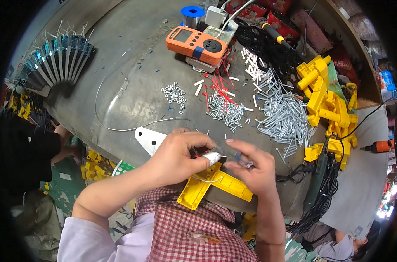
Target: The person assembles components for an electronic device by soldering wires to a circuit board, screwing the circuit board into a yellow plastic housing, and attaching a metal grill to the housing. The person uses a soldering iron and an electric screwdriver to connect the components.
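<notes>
A yellow plastic housing point(194, 191) lies at the table's near edge in front of my body, with a thin white wire across it. Over its upper end, my left hand point(174, 153) is closed in a pinch, its thumb wrapped in white. Something reddish, perhaps wire, shows between those fingers, mostly hidden. My right hand point(257, 170) is just to the right, fingers bent toward the left fingertips. Its thumb and lower fingers are blurred, so its hold is unclear. A white plate point(148, 139) with dark round holes rests partly behind my left hand.
Farther back are nuts point(174, 95), short screws point(224, 111) and long screws point(286, 115) in piles. An orange meter point(196, 45) stands behind them, near a solder spool point(192, 17). Yellow housings point(334, 109) and a dark-handled cabled tool point(315, 185) are at right. A fan-shaped wire bundle point(60, 59) sits far left.
</notes>
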`<state>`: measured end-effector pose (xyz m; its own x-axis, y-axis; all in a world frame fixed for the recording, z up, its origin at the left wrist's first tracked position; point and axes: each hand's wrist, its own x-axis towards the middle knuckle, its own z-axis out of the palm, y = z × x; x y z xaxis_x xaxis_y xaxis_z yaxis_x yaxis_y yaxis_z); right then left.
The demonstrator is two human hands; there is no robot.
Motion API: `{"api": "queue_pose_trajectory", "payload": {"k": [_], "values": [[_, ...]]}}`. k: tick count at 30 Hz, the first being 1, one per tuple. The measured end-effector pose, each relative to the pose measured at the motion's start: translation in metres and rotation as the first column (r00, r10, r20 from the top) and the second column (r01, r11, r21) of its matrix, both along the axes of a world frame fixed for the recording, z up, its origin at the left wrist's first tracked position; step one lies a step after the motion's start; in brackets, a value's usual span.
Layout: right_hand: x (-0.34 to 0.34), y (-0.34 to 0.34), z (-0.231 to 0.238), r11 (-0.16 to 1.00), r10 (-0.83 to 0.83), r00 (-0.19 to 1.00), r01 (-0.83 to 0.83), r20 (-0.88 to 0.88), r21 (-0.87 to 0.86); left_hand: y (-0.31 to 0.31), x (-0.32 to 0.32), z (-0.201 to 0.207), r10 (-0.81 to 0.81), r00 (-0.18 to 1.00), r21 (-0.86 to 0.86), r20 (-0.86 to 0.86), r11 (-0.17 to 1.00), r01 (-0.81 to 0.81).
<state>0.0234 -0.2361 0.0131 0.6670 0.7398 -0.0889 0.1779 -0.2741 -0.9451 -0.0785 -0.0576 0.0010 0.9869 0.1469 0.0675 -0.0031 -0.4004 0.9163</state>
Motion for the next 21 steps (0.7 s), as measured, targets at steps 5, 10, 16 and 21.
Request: {"api": "queue_pose_trajectory", "payload": {"k": [5,10,16,21], "values": [[0.010,-0.005,-0.009,0.974,0.163,0.578,-0.224,0.800,-0.036,0.003,0.007,0.007,-0.142,0.942,-0.404,-0.305,0.915,0.008],[-0.001,0.004,-0.013,0.995,0.074,0.823,-0.102,0.564,0.018,-0.005,0.002,0.004,-0.081,0.973,0.404,0.215,0.915,-0.013],[0.007,-0.001,-0.014,0.996,-0.069,0.979,0.077,0.191,-0.034,0.002,0.006,-0.005,0.079,0.987,0.182,0.143,0.978,-0.105],[0.006,-0.001,-0.011,0.999,-0.046,0.997,0.046,0.056,-0.011,0.002,0.004,-0.008,0.159,0.987,-0.161,-0.021,0.974,-0.160]]}}
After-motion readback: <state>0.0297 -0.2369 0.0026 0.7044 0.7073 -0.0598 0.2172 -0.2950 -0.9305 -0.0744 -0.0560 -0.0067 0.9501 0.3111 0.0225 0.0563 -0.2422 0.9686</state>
